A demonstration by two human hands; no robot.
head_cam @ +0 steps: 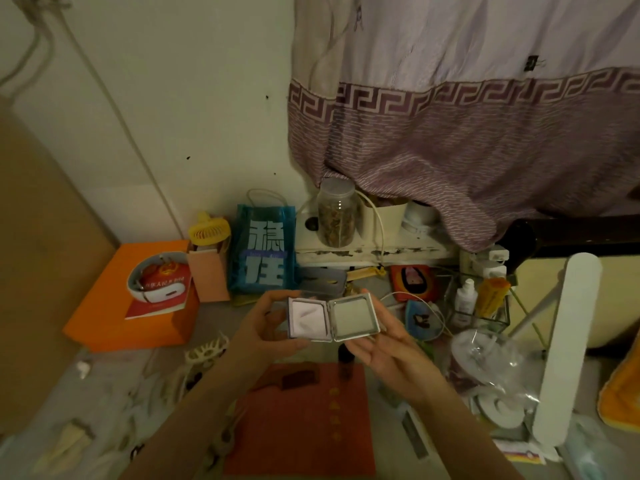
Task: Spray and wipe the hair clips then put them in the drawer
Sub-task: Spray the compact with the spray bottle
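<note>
Cluttered table (104,393) under a curtain (485,133); both hands, left (266,327), right (388,344), grip an open, seemingly mirrored compact (332,318)

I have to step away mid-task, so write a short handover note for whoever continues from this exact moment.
Left hand and right hand together hold an open compact mirror above the table, one hand at each side.
A cream claw hair clip lies on the table left of the left forearm; a small white spray bottle stands in the glass rack at right.
Nothing visibly sprayed or wiped yet. No drawer in view.
Left: set down mirror, spray, wipe, store clips.
</note>
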